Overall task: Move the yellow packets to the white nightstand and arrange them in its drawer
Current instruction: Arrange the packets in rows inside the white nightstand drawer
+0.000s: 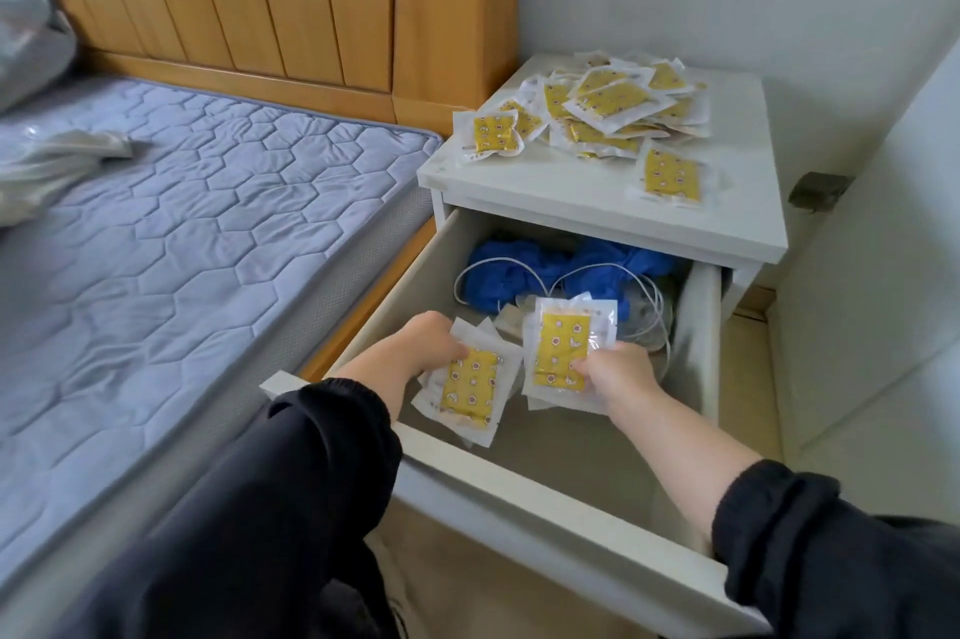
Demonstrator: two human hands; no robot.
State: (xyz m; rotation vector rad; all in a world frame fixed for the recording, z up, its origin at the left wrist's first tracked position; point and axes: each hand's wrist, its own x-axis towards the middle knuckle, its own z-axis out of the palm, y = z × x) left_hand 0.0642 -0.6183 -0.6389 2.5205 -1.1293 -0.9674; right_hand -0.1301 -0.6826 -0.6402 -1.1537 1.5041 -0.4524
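Yellow packets (470,386) in one stack are gripped by the left hand (431,347) inside the open drawer (519,482). A second stack (563,350) is pinched by the right hand (618,373) just beside it. Behind them, blue cloth (519,269) is seen. Farther back, a loose pile (608,108) is heaped on the white nightstand (545,191).

Yellow packets (597,113) atop nightstand (545,186); drawer (519,477) open

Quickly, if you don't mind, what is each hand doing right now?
Left hand: closed, gripping the left packet stack in the drawer.
Right hand: closed, gripping the right packet stack in the drawer.
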